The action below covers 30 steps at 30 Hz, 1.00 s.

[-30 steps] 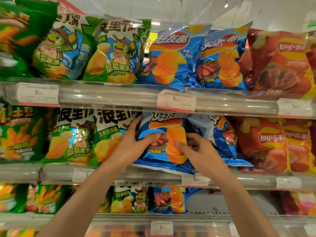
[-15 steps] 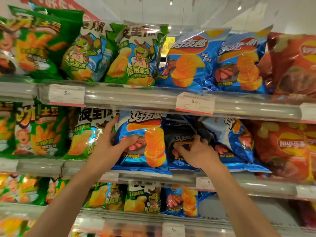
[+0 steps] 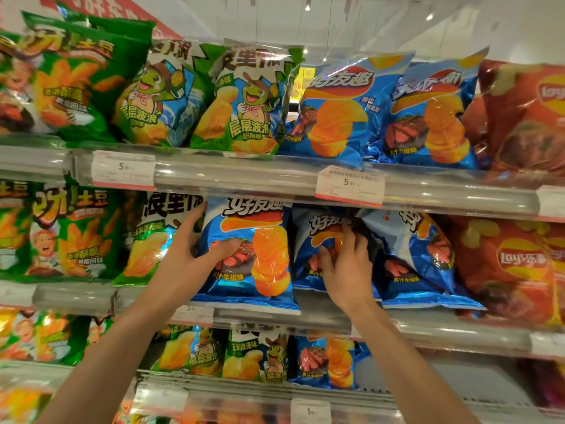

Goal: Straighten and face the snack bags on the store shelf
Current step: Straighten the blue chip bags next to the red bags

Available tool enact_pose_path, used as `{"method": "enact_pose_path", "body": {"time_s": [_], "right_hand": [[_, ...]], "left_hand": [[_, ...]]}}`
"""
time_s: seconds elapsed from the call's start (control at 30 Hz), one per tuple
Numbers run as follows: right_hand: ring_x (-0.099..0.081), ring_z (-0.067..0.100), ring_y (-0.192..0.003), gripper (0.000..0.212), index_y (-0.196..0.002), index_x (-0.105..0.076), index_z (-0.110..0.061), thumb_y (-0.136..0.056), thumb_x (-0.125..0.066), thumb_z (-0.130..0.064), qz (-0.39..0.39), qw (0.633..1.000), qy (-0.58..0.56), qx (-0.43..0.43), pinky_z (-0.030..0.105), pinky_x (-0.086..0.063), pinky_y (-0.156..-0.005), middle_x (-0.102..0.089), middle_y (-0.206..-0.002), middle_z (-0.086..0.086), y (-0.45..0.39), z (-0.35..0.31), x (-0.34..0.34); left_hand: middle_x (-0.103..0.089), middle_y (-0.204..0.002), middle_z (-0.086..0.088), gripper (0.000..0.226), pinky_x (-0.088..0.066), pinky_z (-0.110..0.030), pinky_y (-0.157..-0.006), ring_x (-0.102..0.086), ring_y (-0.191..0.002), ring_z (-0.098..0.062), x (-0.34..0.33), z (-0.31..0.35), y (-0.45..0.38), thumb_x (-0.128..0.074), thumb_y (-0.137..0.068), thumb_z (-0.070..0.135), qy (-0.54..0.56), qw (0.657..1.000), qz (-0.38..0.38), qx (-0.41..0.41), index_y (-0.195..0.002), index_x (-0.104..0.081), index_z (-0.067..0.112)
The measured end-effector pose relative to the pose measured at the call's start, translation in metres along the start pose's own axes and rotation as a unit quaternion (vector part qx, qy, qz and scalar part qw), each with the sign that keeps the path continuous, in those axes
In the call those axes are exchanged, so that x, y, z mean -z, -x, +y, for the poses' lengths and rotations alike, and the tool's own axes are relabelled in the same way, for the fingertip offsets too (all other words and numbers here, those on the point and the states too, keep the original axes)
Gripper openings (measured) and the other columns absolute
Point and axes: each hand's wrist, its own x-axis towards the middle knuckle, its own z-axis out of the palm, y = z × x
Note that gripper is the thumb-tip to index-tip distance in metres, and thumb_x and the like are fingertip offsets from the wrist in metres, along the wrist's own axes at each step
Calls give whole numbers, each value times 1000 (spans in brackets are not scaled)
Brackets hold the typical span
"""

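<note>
1. Blue snack bags (image 3: 250,249): glossy plastic film, crinkled, with a foil-like sheen along the seams.
2. Green snack bags (image 3: 244,99): shiny printed film, smooth over the bulges, creased at the top edges.
3. Red snack bags (image 3: 513,264): slick glossy film, faintly wrinkled.
4. Shelf rail (image 3: 275,182): clear hard plastic, polished, streaked with bright reflections.
5. Price tags (image 3: 350,186): matt white paper with a red lower edge, behind the clear strip.
6. Lower shelf edge (image 3: 443,332): smooth and greyish, semi-glossy; metal or plastic not told apart.
7. Hands (image 3: 189,255): bare skin, matt.
</note>
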Motion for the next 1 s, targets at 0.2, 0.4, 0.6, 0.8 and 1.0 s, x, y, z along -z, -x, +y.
{"method": "enact_pose_path", "body": {"time_s": [0.2, 0.4, 0.6, 0.8, 1.0], "right_hand": [[-34, 42, -136, 76, -158, -9, -18, -99, -47, -47, -53, 996, 70, -15, 57, -33, -107, -25, -154, 20, -20, -3, -26], [-25, 45, -143, 93, -155, 7, -40, -89, -54, -65, -162, 985, 15, -57, 58, -29, -113, -10, -160, 20, -21, 21, -10], [-43, 43, -130, 98, -158, -2, -31, -87, -67, -51, -181, 983, 13, -24, 46, -40, -107, -40, -142, 21, -18, 27, 1], [-42, 44, -125, 89, -154, -14, -17, -89, -70, -41, -125, 991, 8, -54, 49, -39, -105, -36, -133, 22, -20, 21, -10], [-33, 36, -136, 78, -154, -20, -22, -94, -57, -53, -151, 982, -80, -76, 46, -30, -114, -33, -144, 16, -20, 27, 9]], "left_hand": [[-68, -108, 12, 85, -53, -25, -81, -70, -96, -7, -2, -1, -1, -75, -81, 41, -12, 1000, 3, -6, -151, -28, 50], [-68, -103, 13, 83, -51, -18, -73, -70, -86, 1, -4, 1, 2, -75, -83, 35, -11, 1000, -6, -19, -151, -29, 47], [-66, -108, 12, 85, -49, -17, -72, -70, -93, -5, -3, 0, 1, -75, -81, 39, -9, 1000, -4, -16, -151, -28, 48], [-67, -106, 12, 83, -53, -17, -70, -71, -89, -1, -5, -3, -1, -75, -81, 37, -8, 1000, -8, -26, -151, -30, 46], [-67, -109, 15, 84, -55, -15, -69, -70, -89, 4, -16, -4, 0, -74, -79, 37, -8, 999, -22, -36, -150, -29, 45]]}}
